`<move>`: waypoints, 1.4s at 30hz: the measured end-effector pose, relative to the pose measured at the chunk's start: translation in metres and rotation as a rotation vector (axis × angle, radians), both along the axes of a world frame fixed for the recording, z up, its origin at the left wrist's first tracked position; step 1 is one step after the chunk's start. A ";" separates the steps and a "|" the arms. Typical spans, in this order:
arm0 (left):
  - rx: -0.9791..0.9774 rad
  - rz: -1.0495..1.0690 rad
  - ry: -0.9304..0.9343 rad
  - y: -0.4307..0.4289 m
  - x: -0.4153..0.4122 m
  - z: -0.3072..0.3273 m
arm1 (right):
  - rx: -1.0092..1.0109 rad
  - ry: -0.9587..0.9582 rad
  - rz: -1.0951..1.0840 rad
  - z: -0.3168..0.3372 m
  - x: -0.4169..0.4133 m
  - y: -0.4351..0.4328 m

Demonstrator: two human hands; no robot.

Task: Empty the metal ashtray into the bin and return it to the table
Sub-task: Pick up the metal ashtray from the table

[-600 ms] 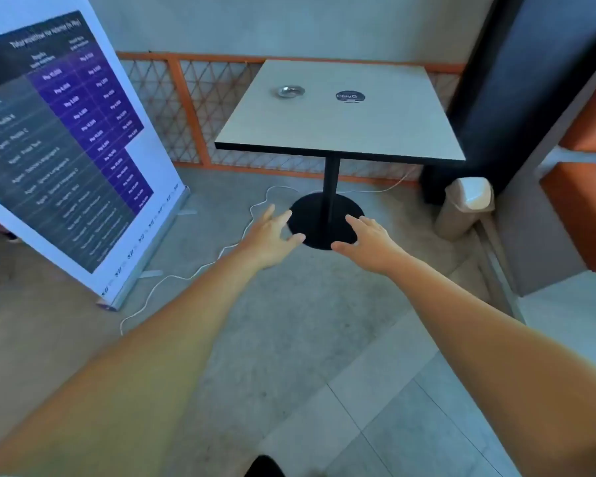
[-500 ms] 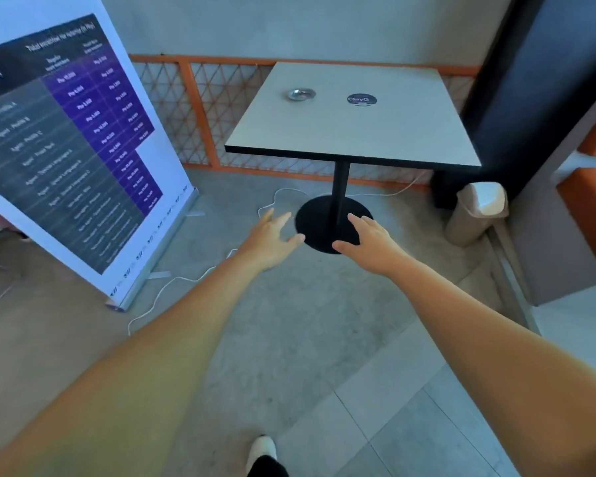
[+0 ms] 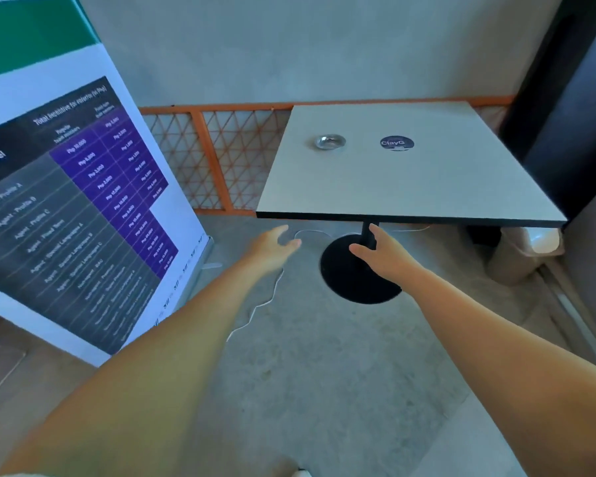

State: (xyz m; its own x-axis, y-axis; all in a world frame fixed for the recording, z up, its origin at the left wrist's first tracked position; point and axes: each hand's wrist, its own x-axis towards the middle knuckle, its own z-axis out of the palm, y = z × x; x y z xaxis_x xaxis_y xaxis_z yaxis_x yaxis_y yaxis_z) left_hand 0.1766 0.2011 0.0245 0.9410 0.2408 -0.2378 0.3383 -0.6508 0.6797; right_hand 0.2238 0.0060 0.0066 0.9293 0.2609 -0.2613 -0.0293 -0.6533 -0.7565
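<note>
Head view: a round dark sticker (image 3: 396, 143) on the table (image 3: 393, 187) reads "ClayG" in light letters. To the left, a leaning roll-up banner (image 3: 73, 208) carries a black-and-purple grid; the heading "Total incentive" is partly legible, rows begin "Agent - Profile A", "Agent - Profile B", and the purple cells show "Php" amounts too blurred to read with certainty. The table has a square, pale, matte top with a thin black edge, set on a black post and a flat, round black base (image 3: 355, 273). The metal ashtray (image 3: 330, 142) is a small, shallow, shiny round dish standing on the far left part of the tabletop, well apart from both hands and beside the sticker. The bin (image 3: 527, 256) is a beige plastic container with a rounded lid, standing on the floor under the table's right corner. The left hand (image 3: 272, 247) and right hand (image 3: 381, 253) reach forward below the near table edge, fingers loosely spread, grasping nothing. An orange mesh fence (image 3: 217, 160) lines the grey wall. A thin white cable (image 3: 265, 297) trails across the rough concrete floor.
</note>
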 end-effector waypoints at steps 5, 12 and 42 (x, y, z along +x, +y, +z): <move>0.019 -0.058 -0.043 0.044 0.085 0.008 | 0.031 -0.015 -0.056 0.004 0.067 0.047; -0.017 -0.095 -0.031 0.059 0.211 -0.002 | 0.023 -0.004 -0.101 -0.003 0.181 0.078; -0.117 0.059 0.120 0.107 0.638 -0.094 | 0.087 0.244 -0.366 -0.099 0.598 0.148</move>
State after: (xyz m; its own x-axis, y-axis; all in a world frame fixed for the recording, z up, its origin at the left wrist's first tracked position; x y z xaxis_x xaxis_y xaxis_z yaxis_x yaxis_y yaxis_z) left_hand 0.8149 0.3079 -0.0697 0.8893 0.2594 -0.3767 0.4568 -0.5463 0.7021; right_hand 0.8215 0.1545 -0.0920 0.8783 -0.0430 -0.4761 -0.4313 -0.5010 -0.7504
